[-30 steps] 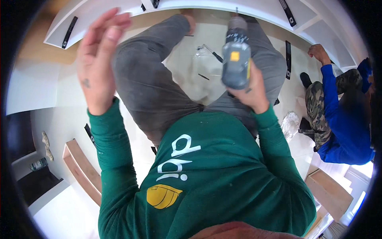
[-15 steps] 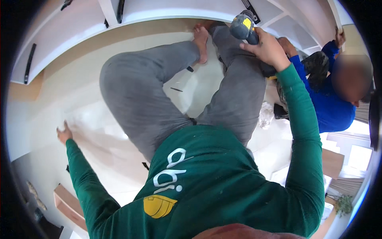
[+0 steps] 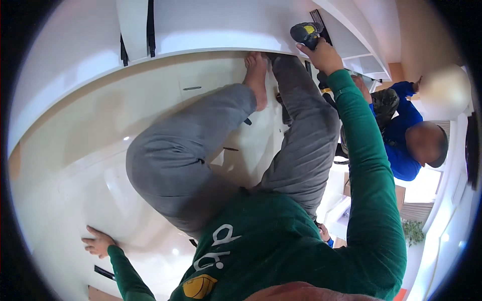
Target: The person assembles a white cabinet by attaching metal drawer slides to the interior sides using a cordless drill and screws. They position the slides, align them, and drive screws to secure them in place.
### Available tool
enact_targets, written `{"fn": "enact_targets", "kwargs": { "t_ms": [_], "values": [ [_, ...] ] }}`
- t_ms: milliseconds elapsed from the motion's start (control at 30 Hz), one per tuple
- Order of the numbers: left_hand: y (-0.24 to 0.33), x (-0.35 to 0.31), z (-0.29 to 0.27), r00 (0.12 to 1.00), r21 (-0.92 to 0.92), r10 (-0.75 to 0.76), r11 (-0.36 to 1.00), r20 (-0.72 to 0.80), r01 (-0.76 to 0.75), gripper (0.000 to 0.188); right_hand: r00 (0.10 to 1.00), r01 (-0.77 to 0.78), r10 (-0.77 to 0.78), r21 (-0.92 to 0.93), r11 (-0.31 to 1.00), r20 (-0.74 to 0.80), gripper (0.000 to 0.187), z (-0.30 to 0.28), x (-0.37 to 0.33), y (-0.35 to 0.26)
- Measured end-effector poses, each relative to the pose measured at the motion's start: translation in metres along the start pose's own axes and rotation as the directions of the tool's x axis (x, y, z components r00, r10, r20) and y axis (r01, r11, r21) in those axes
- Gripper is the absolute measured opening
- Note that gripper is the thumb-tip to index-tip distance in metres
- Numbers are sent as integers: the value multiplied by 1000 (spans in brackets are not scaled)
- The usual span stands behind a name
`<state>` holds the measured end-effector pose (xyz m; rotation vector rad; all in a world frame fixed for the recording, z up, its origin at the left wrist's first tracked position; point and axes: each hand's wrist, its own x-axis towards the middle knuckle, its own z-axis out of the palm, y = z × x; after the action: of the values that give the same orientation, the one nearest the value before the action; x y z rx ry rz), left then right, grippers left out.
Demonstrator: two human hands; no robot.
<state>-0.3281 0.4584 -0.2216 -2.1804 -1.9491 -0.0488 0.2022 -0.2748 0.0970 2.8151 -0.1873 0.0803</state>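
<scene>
The cordless drill (image 3: 304, 33) is up at the white cabinet (image 3: 221, 27), in the right hand (image 3: 327, 56), just beside a black drawer slide (image 3: 321, 26) on the cabinet's inner side. The right fingers are closed around the drill's handle, below the rounded rear of the body with its yellow patch. Its nose points away from the view, so whether the tip touches anything cannot be told.

The drill looks rigid and fairly heavy for its bulk, a hard shell that should not give under a squeeze. The handle is the place to hold it — high up, close under the body, so that the weight sits over the wrist and does not tip forward. The turning front end is no place for a grip.

The left hand (image 3: 100, 243) is empty, its fingers spread wide on the glossy pale floor (image 3: 95, 168). Just beside it lies a loose black slide rail (image 3: 104, 272), well apart from the drill. That strip is probably stiff, thin and smooth — best pinched across its long edges, as its parts may slip along each other if one end is lifted.
</scene>
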Motion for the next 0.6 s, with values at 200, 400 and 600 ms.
{"fn": "enact_targets", "kwargs": {
  "t_ms": [200, 400, 600],
  "values": [
    [-2, -1, -1, 999, -22, 39, 999, 7, -39, 96, 1000, 26, -26, -6, 1000, 14, 88, 3, 3, -31],
    [1, -2, -7, 997, -73, 74, 995, 6, -74, 97, 999, 8, -8, 3, 1000, 33, 86, 8, 12, -46],
    [-1, -2, -6, 997, -69, 82, 994, -3, -82, 96, 982, -64, 66, -13, 998, 176, 96, 2, 23, -65]
  ]
}}
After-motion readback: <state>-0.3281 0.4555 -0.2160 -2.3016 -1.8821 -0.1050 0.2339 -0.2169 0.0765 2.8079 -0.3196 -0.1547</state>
